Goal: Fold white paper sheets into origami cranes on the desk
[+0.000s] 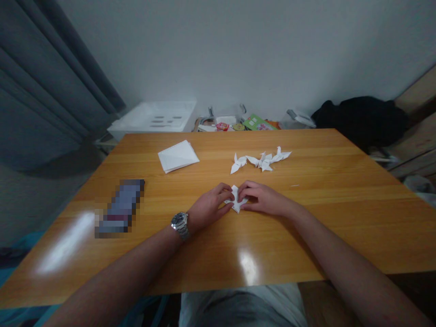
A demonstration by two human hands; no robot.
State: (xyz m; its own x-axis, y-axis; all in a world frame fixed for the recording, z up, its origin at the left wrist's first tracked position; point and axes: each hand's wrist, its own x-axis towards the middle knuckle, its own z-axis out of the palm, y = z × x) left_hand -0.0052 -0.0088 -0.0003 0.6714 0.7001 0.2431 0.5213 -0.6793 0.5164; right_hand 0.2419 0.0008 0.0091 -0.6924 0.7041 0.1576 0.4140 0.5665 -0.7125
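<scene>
A small folded piece of white paper (236, 200) lies on the wooden table (306, 218) between my two hands. My left hand (208, 208), with a metal watch on its wrist, has its fingers curled and pinched on the paper's left side. My right hand (261, 197) pinches the paper's right side with its fingertips pressed down. Both hands rest on the tabletop. Beyond them lie three finished white paper cranes (260, 161) in a row.
A stack of white paper sheets (177, 156) lies at the back left of the table. A blurred flat object (120, 208) lies at the left. Behind the table are a white box (153, 118), clutter and a black bag (361, 118).
</scene>
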